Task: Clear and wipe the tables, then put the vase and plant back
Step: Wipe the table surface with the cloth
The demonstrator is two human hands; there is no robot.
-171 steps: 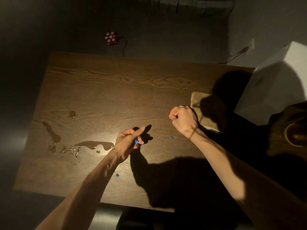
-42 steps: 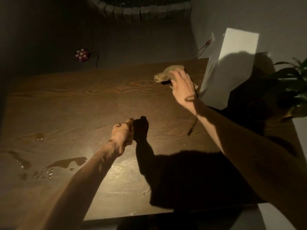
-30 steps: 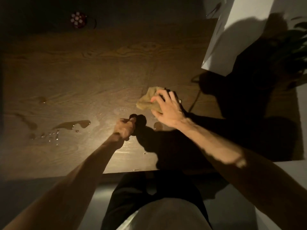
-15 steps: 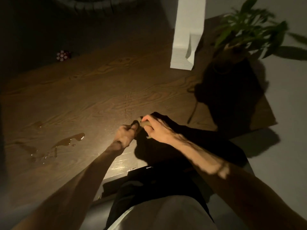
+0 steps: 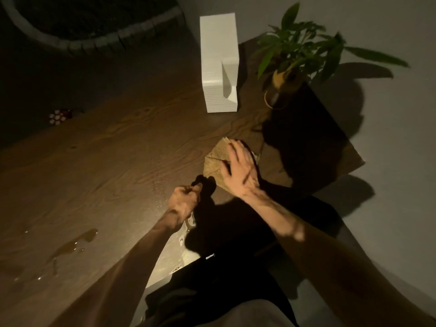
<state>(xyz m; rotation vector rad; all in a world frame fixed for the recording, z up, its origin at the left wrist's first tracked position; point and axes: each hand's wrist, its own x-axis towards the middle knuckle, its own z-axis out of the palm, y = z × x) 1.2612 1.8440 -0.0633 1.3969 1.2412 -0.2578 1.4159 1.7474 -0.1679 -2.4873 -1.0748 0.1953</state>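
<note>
Dim warm light from behind, hard black shadows, motion-blurred right hand (image 5: 238, 168), wide-angle edge distortion

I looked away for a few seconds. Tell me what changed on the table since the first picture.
The right hand took up the cloth, wiped it toward the near edge, and now presses it flat further out. The left hand picked up the blue bits and stays curled; whether it holds them cannot be seen. The spill remains unwiped; the white block and plant appear unmoved.

Bare forearms without sleeves, a pale top (image 5: 250, 315) and dark trousers (image 5: 212, 279)
</note>
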